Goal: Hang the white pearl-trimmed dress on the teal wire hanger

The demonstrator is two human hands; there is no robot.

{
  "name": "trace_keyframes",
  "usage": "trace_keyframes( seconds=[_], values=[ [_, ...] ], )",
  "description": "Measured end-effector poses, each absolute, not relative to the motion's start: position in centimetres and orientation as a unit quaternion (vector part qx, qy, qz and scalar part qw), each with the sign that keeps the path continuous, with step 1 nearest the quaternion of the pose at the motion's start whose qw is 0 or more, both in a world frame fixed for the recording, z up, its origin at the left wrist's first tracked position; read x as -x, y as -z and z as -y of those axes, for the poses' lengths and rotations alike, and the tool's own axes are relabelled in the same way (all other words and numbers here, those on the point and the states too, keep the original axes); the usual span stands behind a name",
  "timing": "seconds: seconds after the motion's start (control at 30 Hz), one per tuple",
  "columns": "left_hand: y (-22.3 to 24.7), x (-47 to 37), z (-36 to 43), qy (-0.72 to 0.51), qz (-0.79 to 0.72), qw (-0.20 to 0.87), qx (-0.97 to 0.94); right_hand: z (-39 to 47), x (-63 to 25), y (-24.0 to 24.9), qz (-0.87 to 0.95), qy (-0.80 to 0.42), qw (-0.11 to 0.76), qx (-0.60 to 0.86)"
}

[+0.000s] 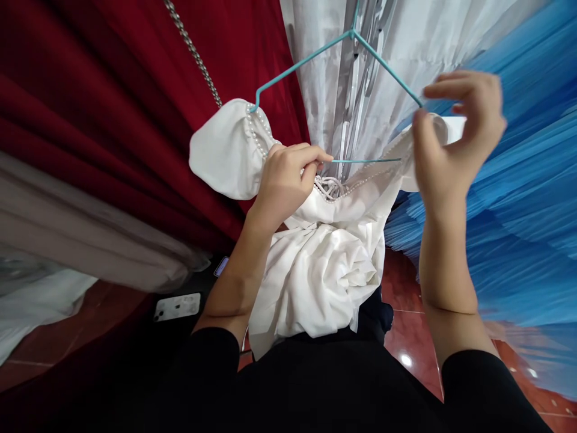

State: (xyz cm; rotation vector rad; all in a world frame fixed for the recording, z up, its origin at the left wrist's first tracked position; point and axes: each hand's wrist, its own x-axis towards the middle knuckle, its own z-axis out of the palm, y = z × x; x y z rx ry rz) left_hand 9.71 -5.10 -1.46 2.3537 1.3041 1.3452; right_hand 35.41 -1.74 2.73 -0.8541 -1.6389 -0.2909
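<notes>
A white dress with pearl beading along its neckline hangs from a thin turquoise clothes hanger. My left hand is closed around the hanger's lower bar, just above the bodice, and covers part of the neckline. The dress's puffed sleeve is on the hanger's left end. At the hanger's right end is my right hand, slightly blurred, its thumb and fingers apart beside the tip and the other shoulder of the dress. The skirt lies gathered in folds toward my lap.
Red drapery hangs on the left, with a beaded strand in front. Blue tulle fills the right side. White fabric hangs behind the hanger. A phone lies on a dark surface at lower left. Reddish tiles cover the floor.
</notes>
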Motion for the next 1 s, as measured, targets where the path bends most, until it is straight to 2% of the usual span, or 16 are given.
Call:
trace_keyframes(
  seconds=[0.13,0.2,0.33,0.53,0.73,1.0],
  values=[
    [1.9,-10.2,5.3,-0.445,-0.435,0.048,-0.781,3.0,-31.3,1.6,0.831,0.032,0.430,0.352],
    [2.3,-10.5,5.8,-0.440,-0.431,0.029,-0.787,3.0,-29.8,3.8,0.830,0.045,0.408,0.378],
    [2.8,-10.5,7.0,-0.449,-0.394,0.001,-0.802,2.8,-29.3,6.0,0.799,0.084,0.458,0.380],
    [2.8,-7.4,6.2,-0.591,-0.439,-0.116,-0.667,3.1,-29.3,5.7,0.776,0.047,0.509,0.370],
    [2.6,-4.7,3.4,-0.588,-0.516,-0.077,-0.618,3.0,-28.6,6.1,0.774,0.036,0.498,0.390],
    [0.3,-2.0,2.3,-0.700,-0.504,-0.074,-0.501,2.4,-29.8,5.9,0.783,0.037,0.490,0.381]
  ],
)
